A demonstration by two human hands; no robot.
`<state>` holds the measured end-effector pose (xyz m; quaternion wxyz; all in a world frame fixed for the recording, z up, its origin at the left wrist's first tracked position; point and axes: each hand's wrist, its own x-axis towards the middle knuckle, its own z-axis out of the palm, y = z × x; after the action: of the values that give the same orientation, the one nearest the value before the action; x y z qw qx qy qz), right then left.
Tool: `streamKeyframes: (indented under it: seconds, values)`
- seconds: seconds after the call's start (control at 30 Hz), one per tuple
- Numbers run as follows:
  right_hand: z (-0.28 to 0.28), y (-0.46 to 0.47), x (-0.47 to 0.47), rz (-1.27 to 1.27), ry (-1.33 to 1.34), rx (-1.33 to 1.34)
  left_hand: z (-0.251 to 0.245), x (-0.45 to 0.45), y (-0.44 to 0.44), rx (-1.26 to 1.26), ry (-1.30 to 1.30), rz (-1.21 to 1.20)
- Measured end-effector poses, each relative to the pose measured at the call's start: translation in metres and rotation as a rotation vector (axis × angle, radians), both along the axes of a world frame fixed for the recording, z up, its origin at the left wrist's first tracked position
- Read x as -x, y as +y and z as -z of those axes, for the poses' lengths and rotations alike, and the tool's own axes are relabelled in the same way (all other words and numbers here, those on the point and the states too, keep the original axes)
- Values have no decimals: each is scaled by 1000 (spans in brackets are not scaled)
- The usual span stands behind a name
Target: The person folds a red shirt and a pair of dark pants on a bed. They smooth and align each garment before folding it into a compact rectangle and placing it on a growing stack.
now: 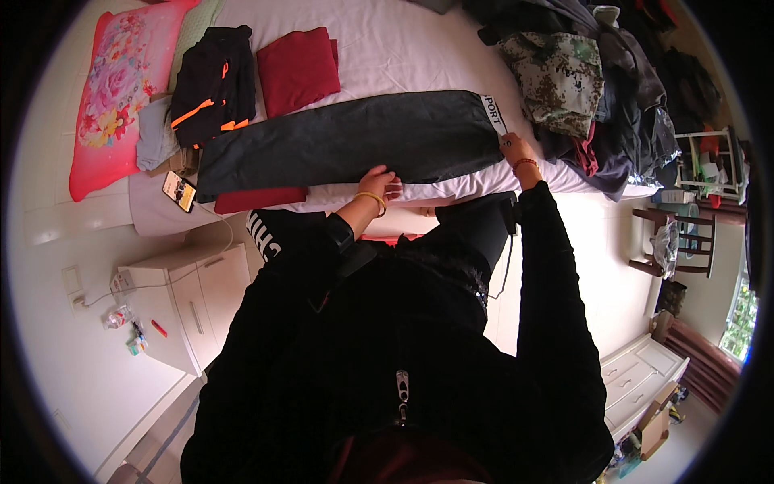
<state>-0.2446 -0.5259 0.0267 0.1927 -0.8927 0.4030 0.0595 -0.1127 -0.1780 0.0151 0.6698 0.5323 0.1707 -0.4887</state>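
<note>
Dark grey trousers (pixel 363 139), folded lengthwise, lie across the near side of a bed with a pale pink sheet (pixel 417 48). At their right end, my right hand (pixel 514 148) grips the cuff, which has a white lettered band (pixel 494 114). My left hand (pixel 380 184) rests at the near edge of the trousers, fingers loosely bent; whether it pinches the cloth is unclear. Red cloth (pixel 260 199) shows from under their near left part. Beyond them lie a folded dark red garment (pixel 299 71) and a folded black garment with orange trim (pixel 214 88).
A pile of clothes with a camouflage garment (pixel 559 78) covers the bed's right side. At the left are a floral pillow (pixel 121 91), small folded cloths (pixel 158 133) and a phone (pixel 179 192) on a charging cable. A bedside cabinet (pixel 181 296) stands lower left, a wooden chair (pixel 695 242) at right.
</note>
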Motion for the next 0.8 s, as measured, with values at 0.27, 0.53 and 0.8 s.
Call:
streamKeyframes:
  seconds: [0.27, 0.53, 0.8]
  values:
    - [18, -14, 16, 212, -284, -186, -5, -19, -23, 25, -895, 279]
    - [18, -24, 19, 230, -134, -129, -32, -11, -40, -239, -795, 547]
    - [14, -14, 18, 190, -337, -224, -26, -23, -39, -19, -811, 384]
